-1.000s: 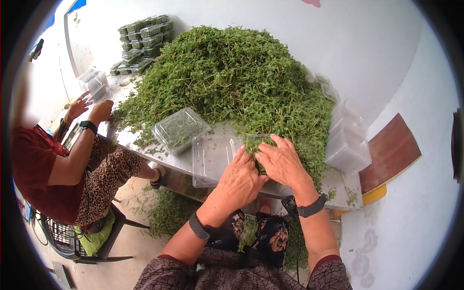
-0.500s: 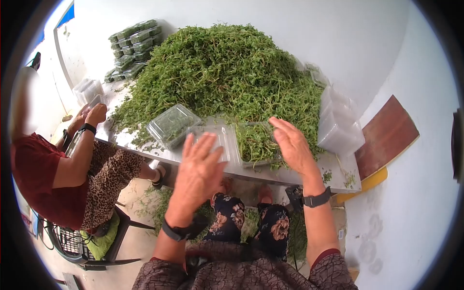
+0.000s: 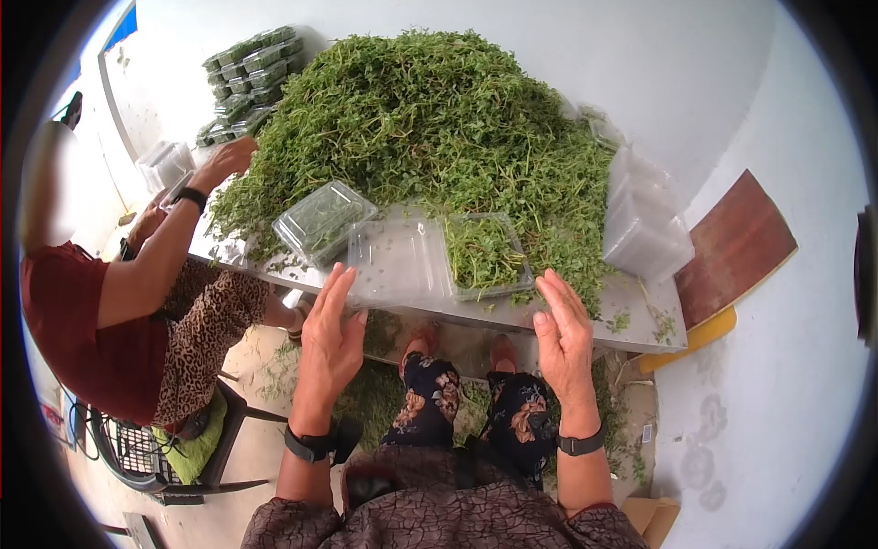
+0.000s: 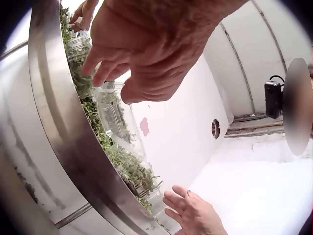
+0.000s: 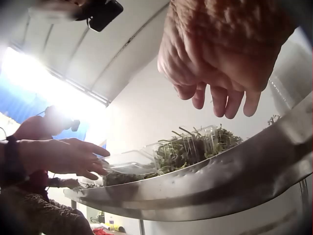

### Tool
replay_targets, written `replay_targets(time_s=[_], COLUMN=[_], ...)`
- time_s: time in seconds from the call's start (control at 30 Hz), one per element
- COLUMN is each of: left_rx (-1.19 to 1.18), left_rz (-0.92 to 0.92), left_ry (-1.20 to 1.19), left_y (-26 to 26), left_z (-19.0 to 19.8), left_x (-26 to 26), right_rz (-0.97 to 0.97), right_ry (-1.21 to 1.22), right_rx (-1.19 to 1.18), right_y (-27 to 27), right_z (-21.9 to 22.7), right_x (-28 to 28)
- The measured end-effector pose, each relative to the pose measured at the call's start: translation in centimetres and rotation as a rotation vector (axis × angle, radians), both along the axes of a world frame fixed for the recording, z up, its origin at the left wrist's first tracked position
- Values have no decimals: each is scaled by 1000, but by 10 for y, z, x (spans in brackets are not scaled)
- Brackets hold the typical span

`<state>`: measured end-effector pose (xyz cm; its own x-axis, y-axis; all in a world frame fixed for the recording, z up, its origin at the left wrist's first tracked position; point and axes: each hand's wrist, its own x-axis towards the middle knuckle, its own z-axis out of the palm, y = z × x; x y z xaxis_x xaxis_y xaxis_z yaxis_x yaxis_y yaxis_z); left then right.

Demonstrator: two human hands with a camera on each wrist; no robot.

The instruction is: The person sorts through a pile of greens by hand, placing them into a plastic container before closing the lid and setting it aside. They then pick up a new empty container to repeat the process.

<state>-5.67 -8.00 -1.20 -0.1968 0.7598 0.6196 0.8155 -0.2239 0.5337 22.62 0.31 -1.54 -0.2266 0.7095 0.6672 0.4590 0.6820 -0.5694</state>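
Clear hinged clamshell box (image 3: 439,261) lies open at desk (image 3: 585,320) front edge; right half packed with green herbs (image 3: 482,253), lid half empty.

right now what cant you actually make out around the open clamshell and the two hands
- Left wrist view: whether the left hand touches the clamshell lid; the hand's own bulk hides the contact.
- Right wrist view: the floor of the clamshell tray; the steel table edge blocks it.
- Head view: what lies under the herb pile; the greens cover it.
- Head view: contents of the stacked packs; too small.
- Head view: the seated person's near hand; their forearm hides it.
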Motion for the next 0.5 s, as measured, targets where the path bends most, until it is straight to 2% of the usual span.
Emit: replay_targets(time_s=[0.13,0.5], left_rx=[-60,0], left_rz=[-44,-39], left_ry=[-102,-63], left_y=[0,-1], left_z=[0,-10], left_x=[4,9], right_rz=[-11,-64], right_ry=[-151,-260], right_rx=[99,235], right_y=[-11,-6], right_z=[0,4], right_x=[-9,-29])
